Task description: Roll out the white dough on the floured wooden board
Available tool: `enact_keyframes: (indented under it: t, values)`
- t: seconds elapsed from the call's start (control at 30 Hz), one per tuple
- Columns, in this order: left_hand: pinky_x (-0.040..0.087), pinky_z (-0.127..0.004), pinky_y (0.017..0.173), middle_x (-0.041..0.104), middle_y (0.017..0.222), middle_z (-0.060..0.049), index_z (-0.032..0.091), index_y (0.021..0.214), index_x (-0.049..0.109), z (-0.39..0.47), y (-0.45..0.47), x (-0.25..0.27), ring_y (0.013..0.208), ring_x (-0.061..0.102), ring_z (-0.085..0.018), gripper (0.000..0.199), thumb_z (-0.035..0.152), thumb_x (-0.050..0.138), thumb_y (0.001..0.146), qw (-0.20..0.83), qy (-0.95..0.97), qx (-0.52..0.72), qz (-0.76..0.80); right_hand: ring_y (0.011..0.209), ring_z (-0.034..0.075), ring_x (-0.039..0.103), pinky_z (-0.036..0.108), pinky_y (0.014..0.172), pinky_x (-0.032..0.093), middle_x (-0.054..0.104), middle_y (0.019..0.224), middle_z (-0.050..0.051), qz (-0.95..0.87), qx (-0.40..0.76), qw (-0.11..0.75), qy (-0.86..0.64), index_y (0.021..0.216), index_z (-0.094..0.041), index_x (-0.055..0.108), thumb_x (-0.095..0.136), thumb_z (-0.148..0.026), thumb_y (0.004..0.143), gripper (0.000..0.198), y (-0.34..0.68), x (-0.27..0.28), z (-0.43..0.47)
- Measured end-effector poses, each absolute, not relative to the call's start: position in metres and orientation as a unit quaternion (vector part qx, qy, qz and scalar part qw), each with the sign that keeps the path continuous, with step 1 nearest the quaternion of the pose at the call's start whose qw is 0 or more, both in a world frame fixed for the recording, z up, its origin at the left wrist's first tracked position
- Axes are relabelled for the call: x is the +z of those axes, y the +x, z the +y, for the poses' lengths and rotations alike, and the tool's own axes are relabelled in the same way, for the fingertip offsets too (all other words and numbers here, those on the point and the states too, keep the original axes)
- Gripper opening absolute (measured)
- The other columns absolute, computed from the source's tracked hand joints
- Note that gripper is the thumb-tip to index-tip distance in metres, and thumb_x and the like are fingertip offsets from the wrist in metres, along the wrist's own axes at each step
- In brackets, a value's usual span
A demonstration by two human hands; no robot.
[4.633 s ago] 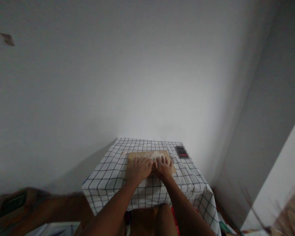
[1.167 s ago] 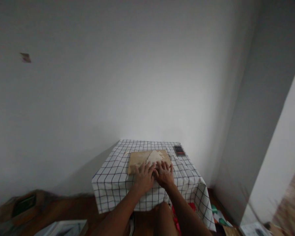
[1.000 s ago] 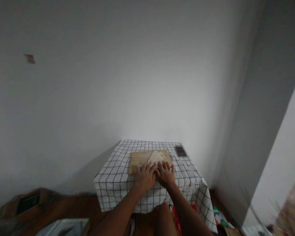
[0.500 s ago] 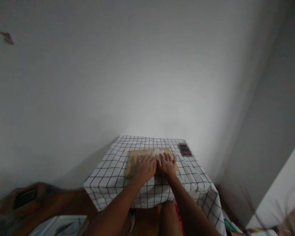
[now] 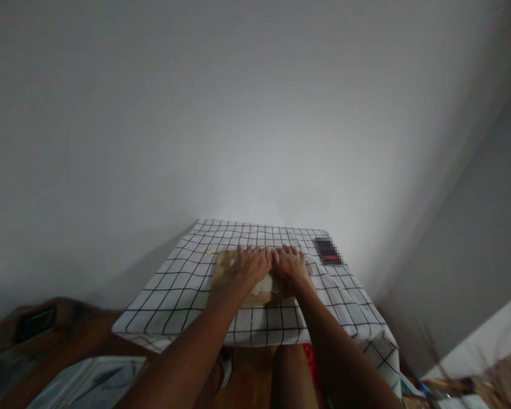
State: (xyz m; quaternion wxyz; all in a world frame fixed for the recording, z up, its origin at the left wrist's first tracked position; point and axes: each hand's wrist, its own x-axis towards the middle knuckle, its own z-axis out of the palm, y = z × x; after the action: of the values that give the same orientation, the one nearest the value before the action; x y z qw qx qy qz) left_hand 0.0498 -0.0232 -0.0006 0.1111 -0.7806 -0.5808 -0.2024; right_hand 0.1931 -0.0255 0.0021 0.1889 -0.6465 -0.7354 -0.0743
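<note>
A wooden board (image 5: 221,287) lies on the checked cloth in front of me. Pale, flattened dough (image 5: 264,285) shows on it, on the near side between my forearms. My left hand (image 5: 253,264) rests over the far half of the board, palm down, fingers stretched forward and apart. Close beside it, thumbs nearly meeting, my right hand (image 5: 288,264) lies palm down in the same way, fingers spread toward the board's far edge. Whatever is under both palms is hidden, and I cannot tell whether a tool is there.
A white tablecloth (image 5: 162,295) with black grid lines covers the table, which stands against a grey wall (image 5: 255,125). A blurred-out dark object (image 5: 329,251) is at the right rear. A small pale scrap (image 5: 210,251) lies left of the board. Below are my knees.
Both hands have slid forward toward the board's far edge. Dough that showed beyond my fingertips is now visible nearer me, behind the hands. The camera view has shifted slightly.
</note>
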Motion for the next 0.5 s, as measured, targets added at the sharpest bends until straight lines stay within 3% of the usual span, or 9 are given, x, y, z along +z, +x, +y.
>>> enact_keyframes:
  t: [0.2, 0.33, 0.5]
  values:
    - [0.045, -0.046, 0.094, 0.072, 0.111, -0.016, 0.020, 0.114, 0.068, 0.010, 0.048, 0.007, 0.104, 0.065, -0.029, 0.044, 0.034, 0.027, 0.107, 0.089, -0.785, -0.169, -0.589, 0.116, 0.026, 0.059, 0.039, 0.095, 0.044, 0.068, 0.124, 0.010, -0.753, -0.055, 0.160, -0.636, 0.120, -0.026, 0.068, 0.023, -0.050, 0.108, 0.052, 0.193, 0.017, 0.004]
    - [0.049, -0.041, 0.085, 0.073, 0.107, -0.017, 0.016, 0.110, 0.069, 0.034, 0.050, 0.011, 0.101, 0.067, -0.028, 0.050, 0.034, 0.023, 0.107, 0.103, -0.771, -0.147, -0.610, 0.112, 0.026, 0.062, 0.038, 0.094, 0.045, 0.070, 0.120, 0.011, -0.729, -0.037, 0.193, -0.655, 0.115, -0.022, 0.070, 0.020, -0.055, 0.107, 0.060, 0.191, 0.015, 0.035]
    - [0.049, -0.041, 0.089, 0.072, 0.107, -0.018, 0.015, 0.116, 0.066, 0.063, 0.053, 0.015, 0.105, 0.067, -0.029, 0.044, 0.035, 0.028, 0.107, 0.084, -0.784, -0.145, -0.598, 0.112, 0.027, 0.062, 0.037, 0.094, 0.045, 0.069, 0.119, 0.015, -0.724, -0.013, 0.201, -0.660, 0.115, -0.018, 0.069, 0.018, -0.056, 0.107, 0.064, 0.194, 0.012, 0.067]
